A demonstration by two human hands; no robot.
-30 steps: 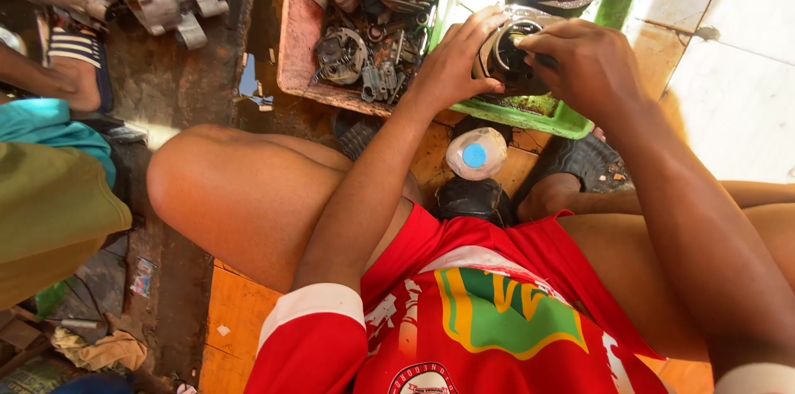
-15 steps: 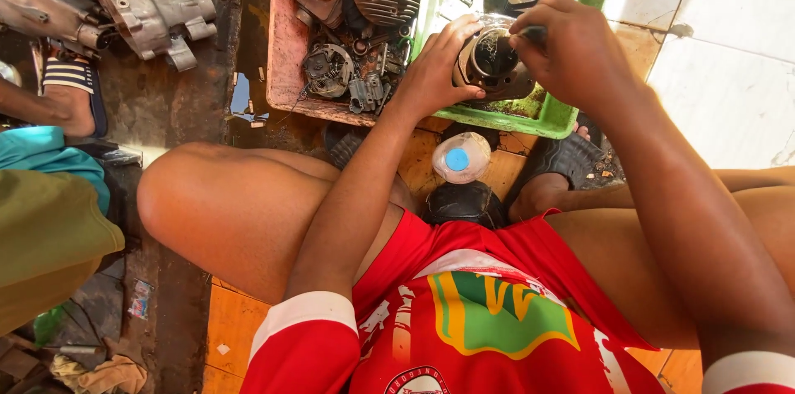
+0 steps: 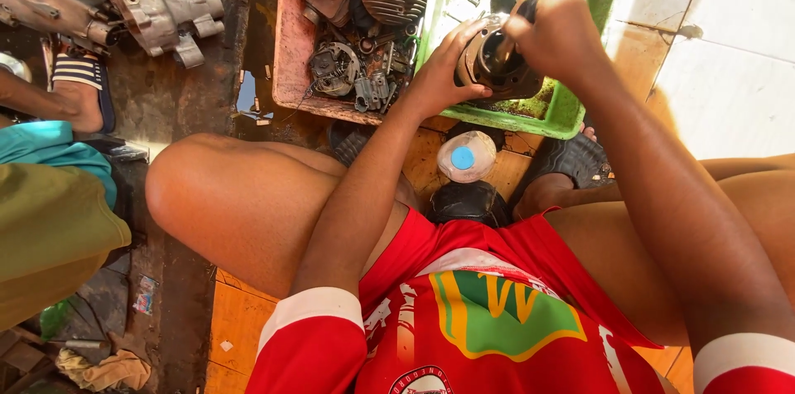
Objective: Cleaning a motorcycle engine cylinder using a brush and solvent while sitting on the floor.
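Right now my left hand [image 3: 439, 79] cups the engine cylinder [image 3: 495, 62] from the side to steady it over the green tray [image 3: 553, 116]. My right hand [image 3: 559, 33] is closed on a dark tool handle poking into its bore. Cylinder's round, greasy, dark metal, open end up.

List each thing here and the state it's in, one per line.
Left hand: cupping the round metal engine part from the side.
Right hand: closed over the part's top, gripping something dark.
Green tray: holds parts, grimy.
Pink tray: full of engine pieces.
Plastic bottle: capped, upright.
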